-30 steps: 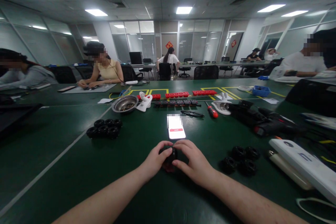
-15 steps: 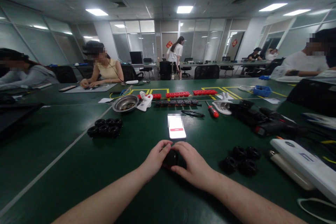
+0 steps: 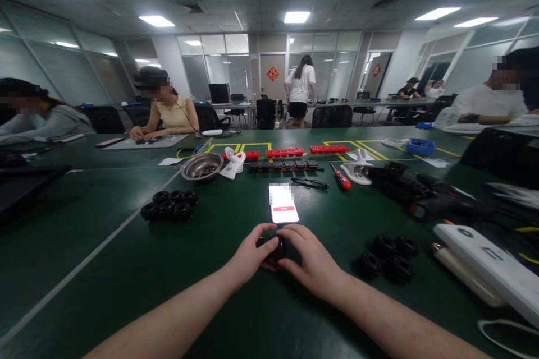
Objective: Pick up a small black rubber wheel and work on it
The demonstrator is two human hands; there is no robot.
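A glossy black rounded part (image 3: 279, 248) was found at the near middle of the bench (image 3: 105, 269), held between two bare hands just on the near side of a lit phone (image 3: 284, 214). The left hand (image 3: 248, 255) was curled around the part's left side, thumb laid across it; the right hand (image 3: 315, 261) was cupped narrowly about the right side, fingers at the far edge and thumb lower on the near side. Whether the part rested on the bench could not be determined, its underside being dark and largely covered. From its sheen it was judged to be stiff moulded plastic or similar, probably light, unlikely to crush, and somewhat slippery on its curved face; opposed thumb and fingers across the sides appeared the sounder hold. Loose black ring-shaped parts with a similar finish lay in two groups, a left cluster (image 3: 168, 206) set close together in rows and a right cluster (image 3: 398, 268) of four near the right forearm. Containers: a steel bowl (image 3: 190, 167) at the far left held small brass-coloured pieces (image 3: 205, 171), too small to identify or count; a blue bin (image 3: 421, 150) at the far right held dark contents that could not be made out. Red recessed strips (image 3: 285, 152) lay along the far side, the contents of their recesses, if any, being indistinct.
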